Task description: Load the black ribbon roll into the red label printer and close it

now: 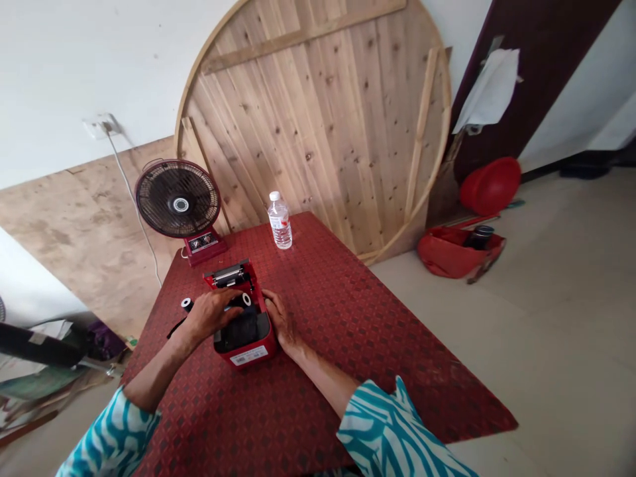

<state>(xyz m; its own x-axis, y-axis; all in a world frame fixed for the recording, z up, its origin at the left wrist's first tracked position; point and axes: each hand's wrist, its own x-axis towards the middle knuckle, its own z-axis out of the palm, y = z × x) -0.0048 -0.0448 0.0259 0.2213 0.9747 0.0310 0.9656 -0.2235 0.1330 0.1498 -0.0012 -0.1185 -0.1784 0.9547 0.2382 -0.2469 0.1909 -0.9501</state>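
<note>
A red and black printer [251, 351] stands on the table with its lid [227, 273] raised and a white label on its near side. My left hand [211, 311] reaches over the opening, thumb and fingers closed about a dark roll [246, 300] with a white ring-shaped end. Much of that roll is hidden by the fingers. Against the printer's right side, my right hand [279, 319] grips the casing with curled fingers. Just left of my left hand lies another small dark roll [187, 304] with a white end.
The table [322, 397] has a red patterned top. A fan [179, 202] and a water bottle [280, 222] stand toward its back. Behind leans a large round wooden panel [318, 119]. A red bag [450, 255] and a red basin [491, 185] are on the floor at right.
</note>
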